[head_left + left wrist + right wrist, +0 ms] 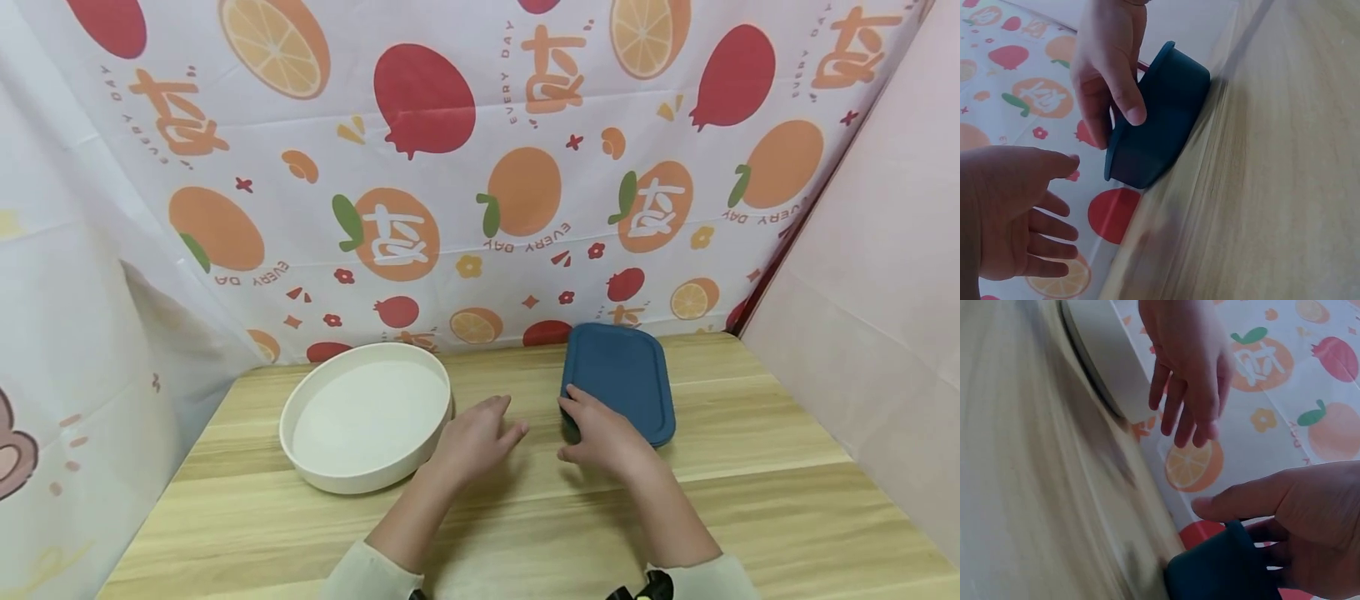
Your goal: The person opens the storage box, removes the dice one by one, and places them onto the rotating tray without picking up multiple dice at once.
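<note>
Handling seemingly barely begun: blue lidded box (626, 379) unlifted, right of frame centre, right grip (603, 435) spread at its near-left edge (contact unclear), left grip (474, 437) loosely open, holding nothing.

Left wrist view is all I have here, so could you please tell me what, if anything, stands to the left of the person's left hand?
Observer: In the head view, a round off-white tray stands to the left of the left hand.
Operator: Thank you; could you also describe the top of the blue container, which I see only from the side?
Observer: It is covered by a flat blue lid with rounded corners.
Operator: And how does the tray sit relative to that container, please?
Observer: On the container's left, with wooden tabletop between the two.
</note>
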A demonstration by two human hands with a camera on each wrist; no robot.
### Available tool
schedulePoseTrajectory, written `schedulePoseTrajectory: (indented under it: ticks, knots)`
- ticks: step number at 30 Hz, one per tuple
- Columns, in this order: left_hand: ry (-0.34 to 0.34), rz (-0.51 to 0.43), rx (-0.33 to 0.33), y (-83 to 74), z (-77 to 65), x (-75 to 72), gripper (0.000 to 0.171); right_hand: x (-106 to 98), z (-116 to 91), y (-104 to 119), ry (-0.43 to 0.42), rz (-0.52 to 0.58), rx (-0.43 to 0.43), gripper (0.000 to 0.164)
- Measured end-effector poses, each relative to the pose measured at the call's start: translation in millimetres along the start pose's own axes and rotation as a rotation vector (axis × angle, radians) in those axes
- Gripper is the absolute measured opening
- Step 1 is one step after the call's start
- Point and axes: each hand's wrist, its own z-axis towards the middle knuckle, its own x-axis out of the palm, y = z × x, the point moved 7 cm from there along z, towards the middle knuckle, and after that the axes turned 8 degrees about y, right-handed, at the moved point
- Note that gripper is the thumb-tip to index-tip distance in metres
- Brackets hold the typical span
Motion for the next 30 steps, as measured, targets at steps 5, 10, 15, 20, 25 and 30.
schedulePoseTrajectory:
  ticks: [5, 10, 15, 20, 25, 30]
  knots:
    - [0.019, 0.006, 0.002, -0.1, 0.5, 2.0, 0.057, 3.9, 1.1, 9.2, -0.061, -0.039, -0.057, 0.061]
    - [0.04, -0.004, -0.019, 0.7, -1.1, 0.9, 0.057, 5.1, 1.8, 16.3, -0.122, -0.044, -0.124, 0.047]
    - [0.043, -0.012, -0.022, 2.1, -0.7, 0.9, 0.057, 5.1, 1.0, 19.8, -0.12, -0.017, -0.178, 0.046]
    - [0.044, -0.009, -0.02, 2.7, -0.5, 3.4, 0.057, 5.5, -2.1, 23.6, -0.073, 0.001, -0.255, 0.048]
    - [0.049, 0.005, -0.017, 3.7, -0.3, 6.4, 0.057, 6.9, -3.9, 26.9, -0.033, 0.005, -0.311, 0.049]
    - [0.067, 0.032, 0.003, 3.2, -0.4, 8.8, 0.054, 7.3, -5.4, 29.8, -0.021, 0.023, -0.35, 0.046]
